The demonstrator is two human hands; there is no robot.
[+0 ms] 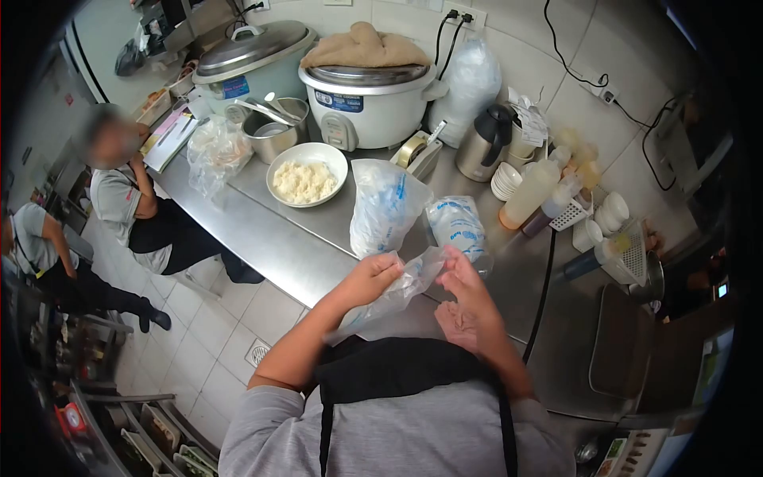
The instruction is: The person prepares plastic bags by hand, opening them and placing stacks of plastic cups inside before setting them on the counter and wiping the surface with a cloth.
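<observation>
My left hand (370,280) is closed on one side of a clear plastic bag (404,291), held above the counter's front edge. My right hand (463,280) pinches the bag's upper right part between thumb and fingers. Just beyond my hands stands a white plastic bag with blue print (387,208). To its right lies a packed bundle with blue print (457,226). A white bowl (274,191) of pale, crumbly food sits further left. Near my right wrist is a crumpled pinkish thing (455,324) that I cannot make out.
Two rice cookers (373,115) (254,60) stand along the wall, with a metal pot (274,143), a tape dispenser (420,155) and a thermos (482,147) nearby. Bottles (531,193) and small bowls are at right. One person (119,187) sits at the counter's left; another (48,246) is behind.
</observation>
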